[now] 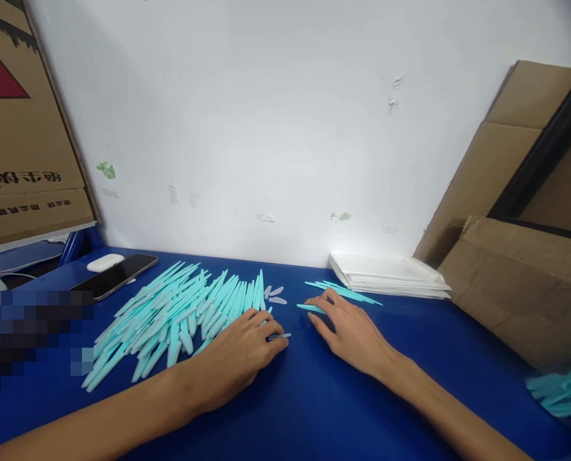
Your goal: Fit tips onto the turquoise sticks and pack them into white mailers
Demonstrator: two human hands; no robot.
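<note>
Beside printed cardboard [21,128], reaches over a smooth blue tabletop [299,397] bearing tapered turquoise strips [170,314] heaped leftward and stacked white sheets [386,275], right hand [357,333] pinching one slim strip [305,308], left hand [249,346] at a translucent piece [286,335], hold unclear.

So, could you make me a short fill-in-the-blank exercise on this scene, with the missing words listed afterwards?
The largest heap of slim pieces lies on the person's ____ side.
The white stack sits near the wall, toward the person's ____ side.
The table top is coloured ____.
The single slim piece at the fingertips of the right grip is coloured ____.

Missing words, in order: left; right; blue; turquoise.
</note>
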